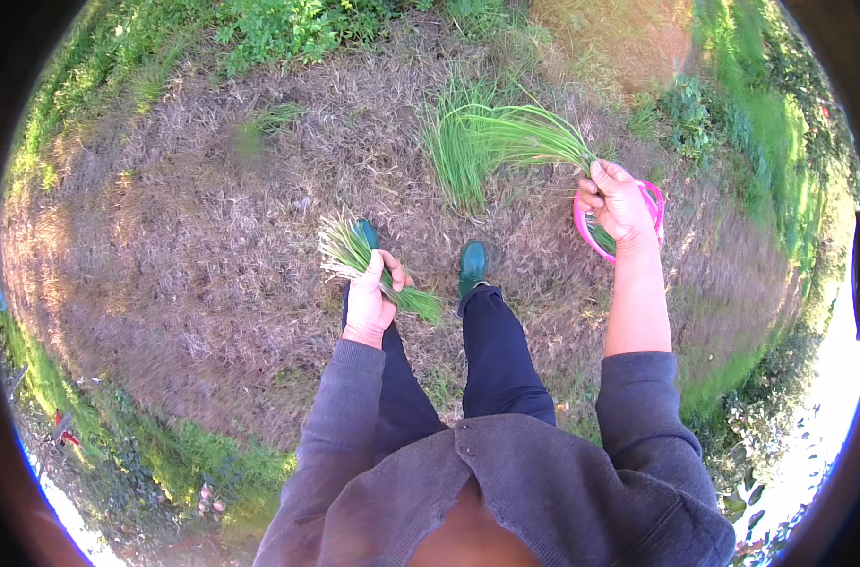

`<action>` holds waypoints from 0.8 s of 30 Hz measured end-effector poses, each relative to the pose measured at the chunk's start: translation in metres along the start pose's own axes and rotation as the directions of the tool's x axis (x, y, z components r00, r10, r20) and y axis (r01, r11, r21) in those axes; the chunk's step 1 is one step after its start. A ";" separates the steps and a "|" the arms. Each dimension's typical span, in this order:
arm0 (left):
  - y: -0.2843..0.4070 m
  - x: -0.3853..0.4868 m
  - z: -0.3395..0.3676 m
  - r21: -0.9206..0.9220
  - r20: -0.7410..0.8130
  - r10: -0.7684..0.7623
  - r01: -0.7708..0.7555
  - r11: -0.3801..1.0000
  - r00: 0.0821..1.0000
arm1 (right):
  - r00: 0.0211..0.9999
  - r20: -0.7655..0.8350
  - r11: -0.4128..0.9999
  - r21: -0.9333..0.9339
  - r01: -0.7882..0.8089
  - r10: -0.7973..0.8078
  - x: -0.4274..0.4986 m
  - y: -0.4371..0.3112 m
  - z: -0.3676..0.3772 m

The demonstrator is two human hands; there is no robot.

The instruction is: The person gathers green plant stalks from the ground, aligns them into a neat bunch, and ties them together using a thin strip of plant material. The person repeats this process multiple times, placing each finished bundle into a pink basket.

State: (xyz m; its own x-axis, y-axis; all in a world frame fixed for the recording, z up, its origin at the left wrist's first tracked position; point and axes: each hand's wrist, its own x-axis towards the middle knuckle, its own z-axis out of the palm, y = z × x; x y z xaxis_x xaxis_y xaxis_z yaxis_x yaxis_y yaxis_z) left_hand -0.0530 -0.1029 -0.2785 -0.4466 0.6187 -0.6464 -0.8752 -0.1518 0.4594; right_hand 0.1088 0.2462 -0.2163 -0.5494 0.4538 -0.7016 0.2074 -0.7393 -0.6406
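Note:
My left hand (375,294) is closed round a thick bundle of green stalks (348,248), its pale root ends pointing up and left and its green leaves down and right. Raised at the right, my right hand (611,195) grips the base of a thinner bunch of long green stalks (543,131), whose leaves droop to the left. Those leaves overlap a pile of similar long green stalks (458,152) lying on the ground. Behind my right hand and wrist is a pink-rimmed container (584,228) with some green stalks inside, partly hidden.
Dry, straw-covered ground (246,212) surrounds my feet. My right foot wears a green boot (472,261). A small tuft of green leaves (277,117) lies at the upper left. Leafy plants (295,28) grow along the far edge, with more greenery at both sides.

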 end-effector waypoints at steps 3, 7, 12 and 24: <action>0.020 -0.028 0.029 0.010 0.017 0.050 -0.051 0.999 0.999 | 0.997 0.066 0.999 0.029 0.023 -0.025 -0.038 -0.031 0.004; 0.055 -0.062 0.063 0.006 0.111 0.174 -0.176 0.984 0.978 | 0.984 0.174 0.996 -0.068 0.060 -0.048 -0.094 -0.083 0.018; 0.100 -0.123 0.115 0.073 0.200 0.282 -0.301 0.951 0.938 | 0.940 0.338 0.950 -0.279 0.143 -0.042 -0.154 -0.141 0.028; 0.203 -0.205 0.166 0.320 0.423 0.275 -0.426 0.846 0.863 | 0.810 0.547 0.629 -0.711 0.316 0.211 -0.282 -0.215 0.089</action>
State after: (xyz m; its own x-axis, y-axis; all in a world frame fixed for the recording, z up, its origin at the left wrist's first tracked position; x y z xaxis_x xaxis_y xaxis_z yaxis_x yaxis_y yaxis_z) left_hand -0.1083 -0.1319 0.0484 -0.5473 0.8187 -0.1737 -0.4907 -0.1457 0.8591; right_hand 0.1467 0.2327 0.1470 -0.8441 -0.0601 -0.5328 0.5318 0.0321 -0.8462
